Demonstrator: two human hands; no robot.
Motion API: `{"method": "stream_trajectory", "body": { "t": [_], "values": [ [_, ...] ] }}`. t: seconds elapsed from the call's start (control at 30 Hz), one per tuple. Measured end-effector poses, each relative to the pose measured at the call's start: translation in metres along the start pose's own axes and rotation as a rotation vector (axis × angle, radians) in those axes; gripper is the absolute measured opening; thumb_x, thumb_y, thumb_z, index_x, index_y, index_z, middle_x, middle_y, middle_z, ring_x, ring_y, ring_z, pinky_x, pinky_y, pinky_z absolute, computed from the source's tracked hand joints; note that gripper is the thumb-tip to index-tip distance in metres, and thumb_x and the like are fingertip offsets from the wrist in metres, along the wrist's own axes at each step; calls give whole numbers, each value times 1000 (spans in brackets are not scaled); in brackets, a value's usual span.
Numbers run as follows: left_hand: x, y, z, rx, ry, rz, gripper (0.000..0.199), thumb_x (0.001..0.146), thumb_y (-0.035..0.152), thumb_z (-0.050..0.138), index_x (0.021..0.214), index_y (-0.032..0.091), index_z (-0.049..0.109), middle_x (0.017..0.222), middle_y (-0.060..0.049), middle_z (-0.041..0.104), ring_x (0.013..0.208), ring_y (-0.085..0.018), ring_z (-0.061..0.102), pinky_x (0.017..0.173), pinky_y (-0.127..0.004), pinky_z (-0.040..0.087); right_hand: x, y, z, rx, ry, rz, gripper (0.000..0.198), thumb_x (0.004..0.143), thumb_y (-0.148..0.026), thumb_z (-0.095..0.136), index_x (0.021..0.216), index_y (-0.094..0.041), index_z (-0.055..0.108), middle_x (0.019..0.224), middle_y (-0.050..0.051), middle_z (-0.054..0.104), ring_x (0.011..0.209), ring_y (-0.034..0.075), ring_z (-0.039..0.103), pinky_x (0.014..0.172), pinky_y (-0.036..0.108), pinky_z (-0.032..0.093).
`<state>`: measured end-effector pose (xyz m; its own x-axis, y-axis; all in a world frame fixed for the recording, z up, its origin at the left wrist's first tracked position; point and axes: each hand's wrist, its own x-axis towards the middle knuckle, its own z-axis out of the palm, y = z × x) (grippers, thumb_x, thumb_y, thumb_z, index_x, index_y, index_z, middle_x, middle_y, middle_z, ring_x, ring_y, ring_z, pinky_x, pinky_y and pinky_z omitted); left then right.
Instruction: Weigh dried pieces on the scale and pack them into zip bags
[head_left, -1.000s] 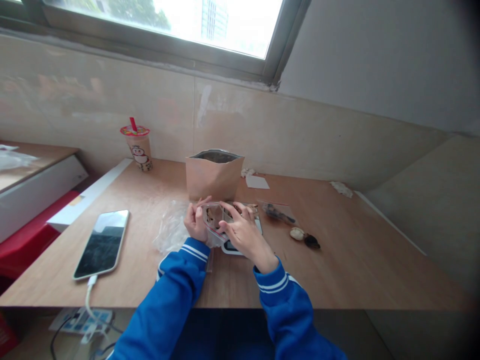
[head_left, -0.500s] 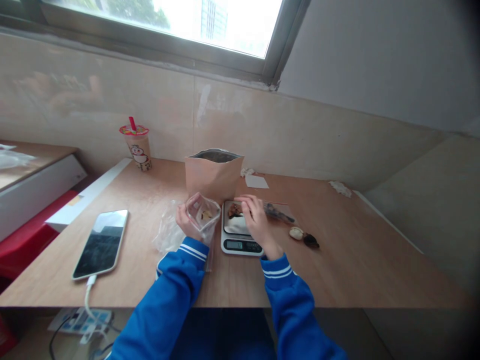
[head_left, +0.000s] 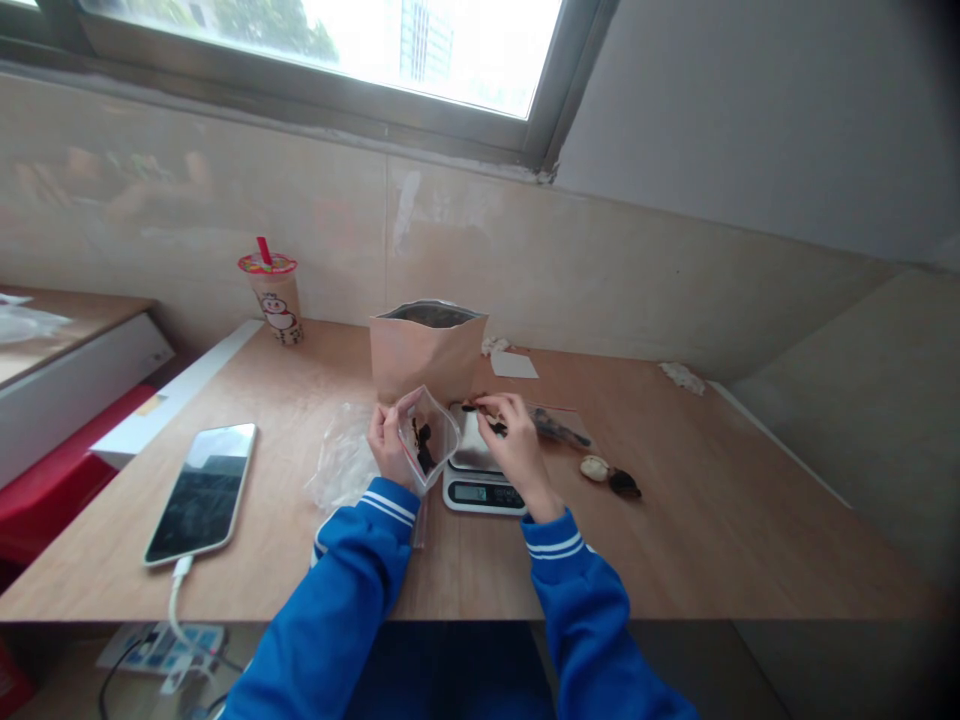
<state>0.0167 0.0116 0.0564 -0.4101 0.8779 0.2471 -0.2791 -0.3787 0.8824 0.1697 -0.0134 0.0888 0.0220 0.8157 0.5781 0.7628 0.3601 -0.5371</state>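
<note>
My left hand (head_left: 390,445) grips the side of a small clear zip bag (head_left: 446,428) and holds its mouth wide. Dark, shrivelled dried pieces (head_left: 423,446) show inside the bag. Over a white digital kitchen scale (head_left: 480,497), the fingers of my right hand (head_left: 517,445) are pinched around brown and dark dried pieces (head_left: 491,408). The fingers partly hide these pieces and the weighing plate (head_left: 472,447). The scale's display is lit, but its number is too small to read.
Behind the bag stands an open kraft pouch (head_left: 427,355). Clear plastic bags (head_left: 341,460) lie left, beyond them a phone (head_left: 202,490) on a cable and a drink cup (head_left: 276,300). Rightward are a bag of dark pieces (head_left: 559,428), a pale piece (head_left: 595,468) and a dark one (head_left: 624,484).
The zip bag has moved slightly right and tilted, and dark pieces now show in it. My right hand's fingers have closed on dried pieces that were on the scale.
</note>
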Motion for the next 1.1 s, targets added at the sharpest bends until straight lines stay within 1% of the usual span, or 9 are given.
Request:
{"method": "stream_trajectory", "body": {
  "t": [0.1, 0.23, 0.3, 0.5, 0.63, 0.77, 0.9, 1.03, 1.1],
  "values": [
    [-1, -3, 0, -145, 10, -60, 28, 86, 41, 49, 69, 19, 44, 92, -9, 72, 85, -18, 66, 70, -30, 50, 6, -31, -21, 83, 157, -35, 21, 90, -22, 51, 108, -23, 62, 110, 8, 57, 107, 21, 57, 91, 34, 49],
    [0, -7, -1, -243, -5, -72, 27, 84, 37, 55, 69, 19, 43, 96, -9, 73, 91, -20, 67, 79, -32, 49, 10, -62, -42, 78, -204, -204, 30, 89, -15, 50, 112, -29, 64, 116, 5, 59, 111, 20, 56, 100, 39, 45],
    [1, -8, -2, -261, 16, -71, 26, 83, 36, 55, 69, 19, 42, 93, -8, 73, 90, -20, 67, 79, -32, 49, 10, -64, -46, 99, -291, -213, 34, 89, -13, 48, 115, -30, 63, 119, 4, 58, 112, 19, 55, 101, 38, 44],
    [1, -5, -1, -294, 31, -119, 26, 83, 35, 56, 68, 19, 41, 91, -6, 73, 82, -17, 66, 72, -28, 48, 6, -1, -30, -80, -73, -22, 34, 88, -15, 42, 115, -23, 62, 119, 10, 56, 116, 24, 52, 102, 43, 42],
    [0, -1, 0, -296, 39, -139, 24, 81, 34, 57, 68, 19, 43, 82, -4, 70, 80, -16, 66, 68, -26, 48, -7, 52, -9, -300, -156, 71, 37, 85, -16, 47, 120, -15, 59, 125, 16, 56, 121, 30, 48, 102, 49, 39],
    [0, -1, 0, -294, 35, -140, 25, 82, 34, 57, 67, 20, 42, 78, -2, 68, 79, -16, 65, 66, -25, 47, -17, 70, 2, -361, -225, 130, 31, 83, -16, 51, 111, -14, 64, 109, 16, 64, 105, 30, 57, 91, 44, 45],
    [1, -3, 0, -253, 78, -125, 30, 80, 36, 59, 65, 20, 39, 76, -1, 67, 78, -16, 65, 66, -25, 48, -9, 51, -7, -179, -91, 163, 21, 84, -28, 56, 99, -17, 66, 98, 12, 68, 94, 27, 61, 86, 41, 46],
    [1, -6, 1, -229, 84, -125, 30, 80, 39, 59, 67, 19, 42, 83, -3, 69, 74, -14, 64, 65, -24, 47, 9, 3, -30, 285, 193, 309, 46, 88, -47, 53, 124, -18, 51, 88, 6, 67, 73, 18, 63, 66, 30, 49],
    [1, -8, 3, -236, 82, -129, 29, 81, 39, 59, 68, 19, 43, 90, -4, 70, 76, -14, 64, 66, -24, 48, 16, -23, -37, 424, 244, 327, 53, 90, -52, 48, 131, -19, 43, 82, 3, 66, 64, 14, 59, 57, 26, 46]
  ]
}}
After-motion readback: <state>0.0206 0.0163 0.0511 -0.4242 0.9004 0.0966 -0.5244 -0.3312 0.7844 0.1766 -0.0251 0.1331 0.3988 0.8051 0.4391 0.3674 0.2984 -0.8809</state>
